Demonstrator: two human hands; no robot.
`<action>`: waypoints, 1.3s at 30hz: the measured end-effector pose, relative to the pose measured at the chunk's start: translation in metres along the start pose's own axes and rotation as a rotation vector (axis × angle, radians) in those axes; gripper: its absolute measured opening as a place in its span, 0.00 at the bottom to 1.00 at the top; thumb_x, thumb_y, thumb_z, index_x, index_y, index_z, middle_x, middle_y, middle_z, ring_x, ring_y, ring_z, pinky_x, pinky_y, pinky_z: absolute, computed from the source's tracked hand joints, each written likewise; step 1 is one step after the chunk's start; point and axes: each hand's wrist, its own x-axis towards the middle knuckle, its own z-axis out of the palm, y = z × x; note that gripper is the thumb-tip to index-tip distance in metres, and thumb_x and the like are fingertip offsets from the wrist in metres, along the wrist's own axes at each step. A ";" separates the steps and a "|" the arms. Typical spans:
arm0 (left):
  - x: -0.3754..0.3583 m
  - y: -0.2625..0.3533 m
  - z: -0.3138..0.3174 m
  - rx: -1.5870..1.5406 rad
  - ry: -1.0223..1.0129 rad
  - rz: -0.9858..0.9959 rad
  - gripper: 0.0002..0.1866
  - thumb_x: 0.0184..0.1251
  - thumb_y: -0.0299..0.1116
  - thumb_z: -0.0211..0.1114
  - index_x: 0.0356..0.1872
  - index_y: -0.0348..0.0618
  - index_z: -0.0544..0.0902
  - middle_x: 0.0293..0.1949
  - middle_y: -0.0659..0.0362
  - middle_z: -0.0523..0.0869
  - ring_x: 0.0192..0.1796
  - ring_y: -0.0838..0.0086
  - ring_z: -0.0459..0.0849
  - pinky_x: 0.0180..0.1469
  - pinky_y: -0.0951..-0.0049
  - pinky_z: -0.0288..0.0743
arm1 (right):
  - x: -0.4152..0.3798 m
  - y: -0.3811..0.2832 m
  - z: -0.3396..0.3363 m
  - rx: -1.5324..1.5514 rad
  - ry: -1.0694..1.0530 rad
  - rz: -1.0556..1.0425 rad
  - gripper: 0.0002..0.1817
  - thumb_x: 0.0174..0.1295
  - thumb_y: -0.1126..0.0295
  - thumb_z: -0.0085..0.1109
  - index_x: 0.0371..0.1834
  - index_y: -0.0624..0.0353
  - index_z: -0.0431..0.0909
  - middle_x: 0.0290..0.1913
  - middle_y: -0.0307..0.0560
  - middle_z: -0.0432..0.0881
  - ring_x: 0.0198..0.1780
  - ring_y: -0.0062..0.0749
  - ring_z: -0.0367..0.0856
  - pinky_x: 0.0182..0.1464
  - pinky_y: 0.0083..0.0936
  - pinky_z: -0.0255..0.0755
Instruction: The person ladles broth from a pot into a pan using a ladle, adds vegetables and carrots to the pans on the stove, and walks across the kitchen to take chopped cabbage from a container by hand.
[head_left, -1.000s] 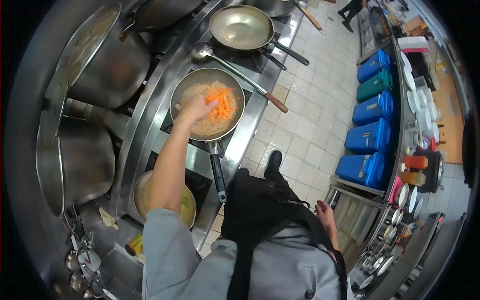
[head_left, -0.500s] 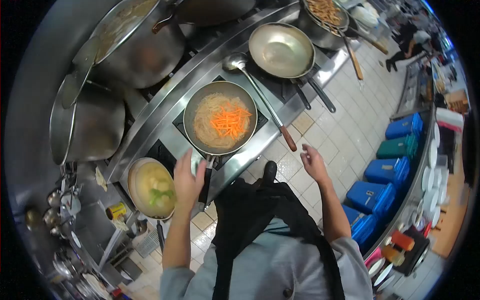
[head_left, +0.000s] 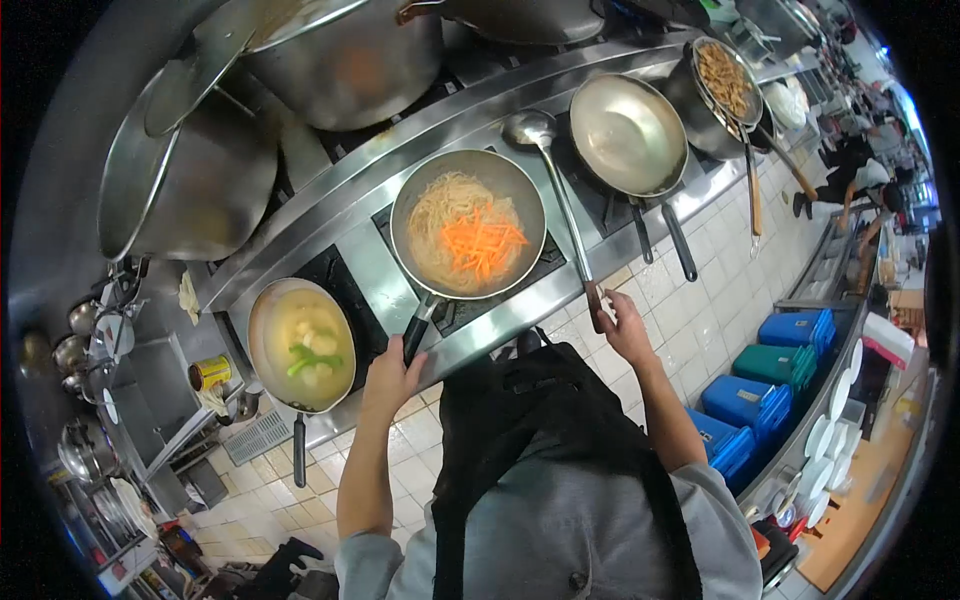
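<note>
A frying pan (head_left: 425,170) on the middle burner holds pale noodles (head_left: 450,200) with a heap of orange carrot strips (head_left: 482,243) on top. My left hand (head_left: 391,376) is closed around the end of its black handle (head_left: 417,328). To the right lies a long ladle (head_left: 562,195), its bowl on the stove and its wooden handle sticking out past the front edge. My right hand (head_left: 627,332) is open beside that handle, fingers parted and fingertips right at the wood.
A second pan (head_left: 263,370) with broth, green pieces and pale chunks stands left. An unfilled pan (head_left: 630,130) sits right, near a strainer of brown strips (head_left: 722,78) over a pot. Large stockpots (head_left: 200,190) line the back. Blue bins (head_left: 745,402) stand behind on the right.
My left hand has come down onto the frying pan's handle and closed on it. My right hand has moved closer to the ladle's handle. The camera view has shifted.
</note>
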 end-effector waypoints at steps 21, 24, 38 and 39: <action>-0.051 0.006 0.007 0.276 0.320 -0.060 0.31 0.64 0.40 0.70 0.68 0.50 0.71 0.43 0.49 0.84 0.45 0.51 0.85 0.48 0.54 0.80 | 0.049 0.013 0.023 0.385 -0.052 -0.052 0.29 0.61 0.80 0.54 0.69 0.62 0.67 0.30 0.37 0.73 0.22 0.17 0.70 0.22 0.20 0.67; -0.055 0.003 0.010 0.144 0.286 -0.070 0.29 0.64 0.35 0.69 0.67 0.46 0.72 0.45 0.45 0.83 0.45 0.45 0.84 0.47 0.50 0.79 | 0.018 0.016 0.009 0.475 -0.058 -0.050 0.31 0.62 0.80 0.55 0.71 0.60 0.66 0.29 0.37 0.73 0.22 0.18 0.70 0.22 0.20 0.67; -0.064 0.006 0.010 0.066 0.283 -0.029 0.28 0.65 0.30 0.67 0.67 0.43 0.73 0.44 0.41 0.83 0.46 0.42 0.83 0.48 0.49 0.78 | -0.009 -0.051 -0.034 0.135 -0.223 -0.277 0.28 0.61 0.79 0.59 0.67 0.67 0.70 0.38 0.49 0.71 0.36 0.34 0.73 0.40 0.28 0.70; -0.064 0.007 0.009 0.082 0.272 -0.044 0.28 0.65 0.30 0.67 0.67 0.44 0.73 0.44 0.41 0.82 0.45 0.42 0.83 0.47 0.48 0.79 | -0.013 -0.054 -0.037 0.134 -0.223 -0.280 0.28 0.61 0.79 0.59 0.67 0.67 0.70 0.38 0.49 0.71 0.36 0.34 0.73 0.40 0.28 0.70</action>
